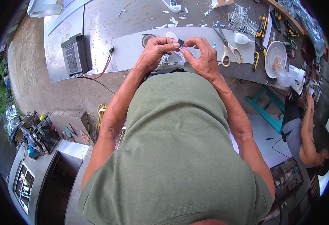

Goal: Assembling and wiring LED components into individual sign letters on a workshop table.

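Both hands meet over the near edge of the workbench. Between the fingertips of my left hand (157, 50) is a small black flat piece (181, 42), too small to name. My right hand (202, 56) has its thumb and forefinger at the other side of that piece, close to or touching it. A white curved plastic part (172, 36) shows behind and below the fingers, partly hidden by them. Just left of my left hand lies a roll of tape (147, 39). Scissors with beige handles (228, 47) rest right of my right hand.
A black box-shaped battery (74, 55) with red and black leads stands at left. Small white pieces (172, 23) litter the bench. A wire coil (243, 20), white bulb-like part (242, 38), round woven disc (275, 56) and pliers (262, 26) lie at right. A teal stool (265, 107) and another person (301, 135) are beyond.
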`<state>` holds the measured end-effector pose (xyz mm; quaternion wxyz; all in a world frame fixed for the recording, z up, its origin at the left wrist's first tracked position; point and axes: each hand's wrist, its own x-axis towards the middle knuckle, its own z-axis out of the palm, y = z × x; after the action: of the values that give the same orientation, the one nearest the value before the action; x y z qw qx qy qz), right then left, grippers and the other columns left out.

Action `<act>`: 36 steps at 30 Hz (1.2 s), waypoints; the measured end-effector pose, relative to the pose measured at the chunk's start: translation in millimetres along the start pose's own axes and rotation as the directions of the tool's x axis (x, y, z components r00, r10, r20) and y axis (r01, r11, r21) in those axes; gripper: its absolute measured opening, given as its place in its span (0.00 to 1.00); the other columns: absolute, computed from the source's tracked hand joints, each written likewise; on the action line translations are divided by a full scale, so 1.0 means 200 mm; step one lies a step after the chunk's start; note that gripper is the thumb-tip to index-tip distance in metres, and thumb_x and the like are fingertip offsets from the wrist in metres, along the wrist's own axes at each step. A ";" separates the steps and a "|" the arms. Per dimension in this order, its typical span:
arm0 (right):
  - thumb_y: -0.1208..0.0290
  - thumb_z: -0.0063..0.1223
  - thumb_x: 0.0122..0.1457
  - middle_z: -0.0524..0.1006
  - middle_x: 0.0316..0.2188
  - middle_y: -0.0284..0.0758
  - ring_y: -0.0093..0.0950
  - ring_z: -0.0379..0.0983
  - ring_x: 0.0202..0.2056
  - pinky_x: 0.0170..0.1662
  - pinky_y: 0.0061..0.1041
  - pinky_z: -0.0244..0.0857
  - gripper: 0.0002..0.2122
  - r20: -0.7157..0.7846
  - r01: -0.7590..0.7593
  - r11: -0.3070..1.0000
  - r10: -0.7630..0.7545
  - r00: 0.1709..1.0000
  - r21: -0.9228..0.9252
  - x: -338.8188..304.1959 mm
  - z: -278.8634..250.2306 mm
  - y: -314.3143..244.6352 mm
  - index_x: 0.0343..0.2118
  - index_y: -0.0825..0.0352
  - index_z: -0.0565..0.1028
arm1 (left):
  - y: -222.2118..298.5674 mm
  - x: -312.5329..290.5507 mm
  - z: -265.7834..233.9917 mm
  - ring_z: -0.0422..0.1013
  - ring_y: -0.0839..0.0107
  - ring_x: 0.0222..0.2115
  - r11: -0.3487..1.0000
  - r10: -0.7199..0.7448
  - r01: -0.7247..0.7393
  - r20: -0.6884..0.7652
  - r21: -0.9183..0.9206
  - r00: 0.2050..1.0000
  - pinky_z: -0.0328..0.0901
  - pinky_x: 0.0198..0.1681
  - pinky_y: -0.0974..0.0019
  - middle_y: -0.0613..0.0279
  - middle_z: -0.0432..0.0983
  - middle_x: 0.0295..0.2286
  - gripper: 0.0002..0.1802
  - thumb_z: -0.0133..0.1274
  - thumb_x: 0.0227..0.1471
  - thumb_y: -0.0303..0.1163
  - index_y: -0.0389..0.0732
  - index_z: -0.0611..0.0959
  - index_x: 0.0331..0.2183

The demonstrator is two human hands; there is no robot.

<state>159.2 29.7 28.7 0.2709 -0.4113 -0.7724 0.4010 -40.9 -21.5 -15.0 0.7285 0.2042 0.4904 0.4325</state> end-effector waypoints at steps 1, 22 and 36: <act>0.75 0.63 0.53 0.79 0.30 0.32 0.31 0.76 0.36 0.39 0.30 0.70 0.10 -0.018 0.047 0.998 -0.048 0.999 -0.037 0.01 0.02 0.01 0.39 0.63 0.77 | 0.01 0.00 0.00 0.75 0.75 0.34 1.000 -0.013 0.013 0.000 0.009 1.000 0.66 0.38 0.70 0.63 0.82 0.32 0.07 0.63 0.53 0.28 0.37 0.86 0.35; 0.75 0.63 0.52 0.79 0.30 0.33 0.33 0.75 0.35 0.41 0.33 0.67 0.07 0.019 0.169 0.970 -0.169 0.985 -0.173 0.02 0.02 0.08 0.35 0.64 0.81 | 0.07 -0.03 0.06 0.70 0.80 0.27 0.844 0.188 -0.133 -0.055 0.519 0.981 0.65 0.31 0.72 0.68 0.80 0.25 0.12 0.66 0.51 0.36 0.36 0.87 0.32; 0.72 0.56 0.59 0.76 0.30 0.38 0.37 0.73 0.38 0.44 0.36 0.66 0.06 0.215 -0.190 0.981 0.181 0.960 0.023 0.04 -0.02 0.06 0.34 0.69 0.76 | 0.05 -0.02 0.07 0.71 0.78 0.25 0.756 0.285 -0.237 0.019 0.610 0.958 0.66 0.31 0.71 0.69 0.81 0.26 0.13 0.64 0.53 0.36 0.38 0.86 0.37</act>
<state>163.4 41.5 20.6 0.1571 -0.4310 -0.7459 0.4829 -33.3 -17.3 -0.8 0.5382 0.4765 0.5963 0.3573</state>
